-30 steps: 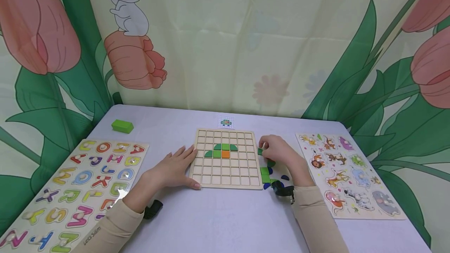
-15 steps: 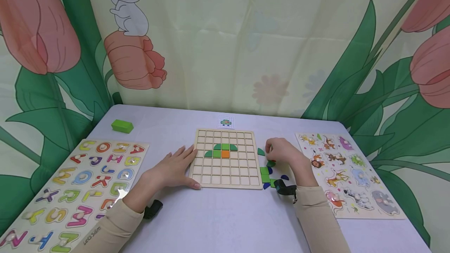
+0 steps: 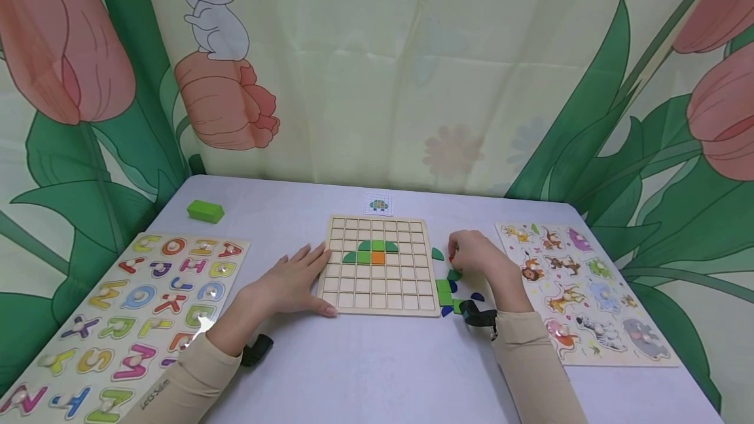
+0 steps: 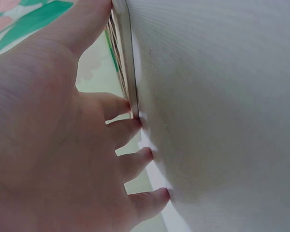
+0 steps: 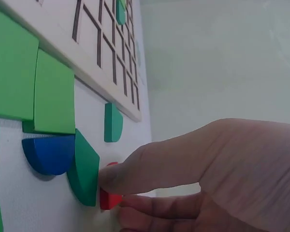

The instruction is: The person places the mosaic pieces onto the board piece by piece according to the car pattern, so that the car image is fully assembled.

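My left hand (image 3: pixel 288 283) rests spread at the left edge of the wooden grid board (image 3: pixel 377 306), its thumb at the near corner. The board holds several green pieces and an orange square (image 3: pixel 378 258). Right of the board, my right hand (image 3: pixel 474 255) pinches a small red block (image 5: pixel 111 200) between thumb and fingers, close to the tabletop; the thumb hides part of it. Beside the thumb lies a dark green piece (image 5: pixel 84 169), touching a blue rounded piece (image 5: pixel 50 153). A dark green quarter-round (image 5: pixel 113 123) lies apart, nearer the board.
Light green squares (image 3: pixel 443 286) and blue pieces sit along the board's right edge. A small pattern card (image 3: pixel 378 204) lies behind the board. An alphabet board (image 3: pixel 135 306) is at left, an animal board (image 3: pixel 583 293) at right, a green block (image 3: pixel 205 211) at back left.
My right hand has moved a little right, off the dark green quarter-round, which stays on the table. A red block now shows at its fingertips. The left hand has stayed put.
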The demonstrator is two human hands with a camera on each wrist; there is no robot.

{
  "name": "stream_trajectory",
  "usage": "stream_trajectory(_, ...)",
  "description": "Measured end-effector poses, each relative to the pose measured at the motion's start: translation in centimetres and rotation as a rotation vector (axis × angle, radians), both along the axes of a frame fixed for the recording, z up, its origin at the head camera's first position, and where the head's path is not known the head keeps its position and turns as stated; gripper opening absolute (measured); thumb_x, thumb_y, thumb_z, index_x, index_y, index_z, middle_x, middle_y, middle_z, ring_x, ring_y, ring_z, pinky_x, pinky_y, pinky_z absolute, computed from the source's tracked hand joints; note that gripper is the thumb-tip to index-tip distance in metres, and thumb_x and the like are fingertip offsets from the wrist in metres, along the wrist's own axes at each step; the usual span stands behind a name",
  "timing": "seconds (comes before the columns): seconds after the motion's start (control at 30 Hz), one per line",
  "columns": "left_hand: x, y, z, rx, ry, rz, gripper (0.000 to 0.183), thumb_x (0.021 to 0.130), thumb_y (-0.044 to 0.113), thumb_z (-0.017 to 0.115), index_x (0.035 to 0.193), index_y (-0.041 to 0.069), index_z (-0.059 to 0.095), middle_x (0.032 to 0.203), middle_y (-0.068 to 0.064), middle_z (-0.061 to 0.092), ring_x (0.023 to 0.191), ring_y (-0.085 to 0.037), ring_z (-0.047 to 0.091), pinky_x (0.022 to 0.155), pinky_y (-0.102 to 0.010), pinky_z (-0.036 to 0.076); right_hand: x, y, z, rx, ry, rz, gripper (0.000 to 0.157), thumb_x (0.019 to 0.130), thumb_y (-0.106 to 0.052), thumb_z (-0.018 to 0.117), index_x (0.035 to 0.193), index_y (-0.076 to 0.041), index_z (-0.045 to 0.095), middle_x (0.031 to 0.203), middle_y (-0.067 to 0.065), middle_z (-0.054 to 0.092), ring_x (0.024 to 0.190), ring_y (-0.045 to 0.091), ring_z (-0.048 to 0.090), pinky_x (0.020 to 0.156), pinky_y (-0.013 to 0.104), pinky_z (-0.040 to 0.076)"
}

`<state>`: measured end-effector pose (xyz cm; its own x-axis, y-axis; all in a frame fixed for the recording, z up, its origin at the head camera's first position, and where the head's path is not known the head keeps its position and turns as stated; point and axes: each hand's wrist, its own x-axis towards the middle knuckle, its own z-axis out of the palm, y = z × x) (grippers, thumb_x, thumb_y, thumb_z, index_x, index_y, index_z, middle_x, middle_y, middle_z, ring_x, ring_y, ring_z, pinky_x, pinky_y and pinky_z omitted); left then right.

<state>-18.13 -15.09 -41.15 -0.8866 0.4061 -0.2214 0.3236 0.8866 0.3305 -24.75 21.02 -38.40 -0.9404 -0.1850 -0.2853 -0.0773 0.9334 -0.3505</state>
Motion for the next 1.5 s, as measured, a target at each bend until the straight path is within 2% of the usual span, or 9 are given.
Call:
stream_trajectory(0.17,-0.2,0.0,-0.3,-0.005,0.001,0.004,0.121,0.07,0.072,0.074,0.159,0.011,0.021,0.168,-0.007,0.015,0.155,-0.038,0.013,0.118,-0.067,0.019,0.1,0.0,-0.1,0.001,0.008,-0.034,0.008,0.082,-0.002,0.067,0.089,-0.005,0.064,0.086,0.01,0.062,0.077,0.023,0.054,0.064,0.029,0.041)
stream_trajectory(0.47,-0.3,0.0,-0.5,0.005,0.003,0.013,0.12,0.069,0.073,0.073,0.159,0.011,0.022,0.168,-0.007,0.016,0.155,-0.037,0.013,0.119,-0.067,0.018,-0.1,-0.1,-0.4,0.01,0.047,-0.001,0.006,0.08,-0.004,0.064,0.085,-0.007,0.063,0.08,0.008,0.06,0.075,0.022,0.054,0.062,0.03,0.039)
stream_trajectory(0.8,-0.3,0.0,-0.6,0.003,0.009,0.005,0.12,0.069,0.074,0.073,0.159,0.012,0.022,0.168,-0.006,0.016,0.155,-0.037,0.013,0.118,-0.067,0.019,-0.1,-0.8,-0.1,-0.083,0.047,0.02,0.018,0.077,-0.004,0.063,0.093,-0.011,0.062,0.081,0.009,0.06,0.064,0.021,0.051,0.053,0.029,0.038)
stream_trajectory(1.07,-0.3,0.0,-0.5,-0.005,0.004,0.01,0.12,0.07,0.073,0.073,0.159,0.012,0.022,0.168,-0.006,0.016,0.155,-0.037,0.013,0.119,-0.067,0.019,0.6,-4.0,0.1,-0.088,0.052,0.126,0.016,0.08,-0.006,0.064,0.094,-0.014,0.062,0.082,0.007,0.059,0.066,0.02,0.052,0.054,0.029,0.04)
stream_trajectory(1.27,-0.3,0.0,-0.4,-0.003,0.002,0.008,0.119,0.07,0.072,0.074,0.159,0.013,0.022,0.168,-0.006,0.016,0.155,-0.037,0.013,0.119,-0.066,0.018,1.3,-6.2,-0.3,-0.063,0.114,0.237,0.014,0.081,-0.006,0.067,0.09,-0.016,0.063,0.079,0.003,0.058,0.072,0.019,0.05,0.058,0.029,0.039)
stream_trajectory(1.5,-0.3,0.0,-0.4,-0.003,0.001,0.01,0.119,0.07,0.073,0.073,0.159,0.013,0.022,0.168,-0.006,0.015,0.155,-0.036,0.013,0.119,-0.066,0.018,1.6,-7.6,-1.3,-0.031,0.184,0.275,0.014,0.083,-0.007,0.07,0.089,-0.018,0.063,0.085,0.001,0.056,0.078,0.018,0.049,0.063,0.029,0.04)
